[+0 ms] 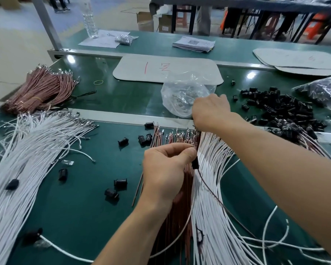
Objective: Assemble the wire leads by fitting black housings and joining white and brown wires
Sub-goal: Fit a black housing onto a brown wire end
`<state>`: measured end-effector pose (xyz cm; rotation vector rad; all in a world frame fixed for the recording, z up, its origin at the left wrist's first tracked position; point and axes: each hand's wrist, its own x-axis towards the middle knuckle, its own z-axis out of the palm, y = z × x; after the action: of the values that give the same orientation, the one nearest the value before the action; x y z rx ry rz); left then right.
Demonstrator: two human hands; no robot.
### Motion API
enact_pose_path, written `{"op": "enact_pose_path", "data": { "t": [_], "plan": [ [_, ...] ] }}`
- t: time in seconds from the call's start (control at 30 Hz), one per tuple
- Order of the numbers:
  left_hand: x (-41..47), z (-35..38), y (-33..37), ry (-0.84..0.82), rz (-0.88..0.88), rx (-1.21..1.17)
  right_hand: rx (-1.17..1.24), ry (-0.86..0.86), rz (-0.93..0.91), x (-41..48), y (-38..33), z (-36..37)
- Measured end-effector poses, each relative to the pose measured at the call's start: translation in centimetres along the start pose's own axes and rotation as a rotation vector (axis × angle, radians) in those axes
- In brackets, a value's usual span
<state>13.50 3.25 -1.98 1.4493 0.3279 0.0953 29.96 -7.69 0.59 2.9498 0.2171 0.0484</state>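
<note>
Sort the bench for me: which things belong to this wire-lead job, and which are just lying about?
Job: black housing pinched in the left hand, white wires, brown wires, pile of housings, spare brown bundle.
Lying about: water bottle, stack of papers, yellow rubber band, grey board.

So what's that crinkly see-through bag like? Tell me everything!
The clear plastic bag is thin, shiny and crumpled, slumped on the green table. Small silvery parts show through it. Its far edge overlaps the grey mat, and the right hand covers its near right corner; touching or not, I can't tell.
</note>
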Motion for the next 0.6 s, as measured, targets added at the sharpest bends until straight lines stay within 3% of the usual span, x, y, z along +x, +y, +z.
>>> {"op": "enact_pose_path", "data": {
  "t": [0.2,0.37,0.5,0.6],
  "plan": [
    [-0.3,0.1,0.0,-0.025,0.003,0.014,0.111,-0.211,-0.105,1.5,1.5,-0.5],
    [-0.5,0.2,0.0,-0.018,0.037,0.074,0.296,0.082,0.019,-1.5,2.1,-0.8],
    [-1.0,0.4,-0.1,-0.033,0.131,0.222,0.871,0.336,0.134,-8.8,2.9,-1.8],
    [-1.6,0.7,-0.2,-0.091,0.191,0.3,1.333,0.225,0.135,-13.9,2.3,-1.2]
  ]
}}
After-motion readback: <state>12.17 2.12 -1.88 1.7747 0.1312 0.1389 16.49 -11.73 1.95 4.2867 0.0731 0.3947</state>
